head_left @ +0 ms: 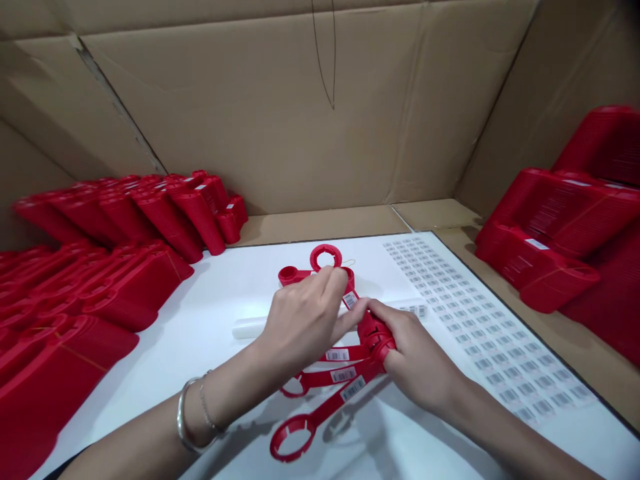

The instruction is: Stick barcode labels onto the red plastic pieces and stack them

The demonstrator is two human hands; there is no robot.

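Several flat red plastic strips with a ring at one end lie fanned out on the white board [210, 347], each carrying a white barcode label [353, 388]. My right hand [415, 353] is shut on a bunched end of the strips [377, 337]. My left hand [303, 320] pinches the strips higher up, close to a labelled section [351, 300]. One red ring [293, 437] lies near the bottom, and another [326, 257] sticks out above my left fingers. My fingertips nearly meet over the strips, hiding their middle parts.
A sheet of small barcode stickers [480, 333] lies to the right on the board, and a translucent tube [250, 327] lies behind my left hand. Stacked red plastic pieces [165, 213] fill the left side, with more [550, 227] at right. Cardboard walls [280, 113] surround the area.
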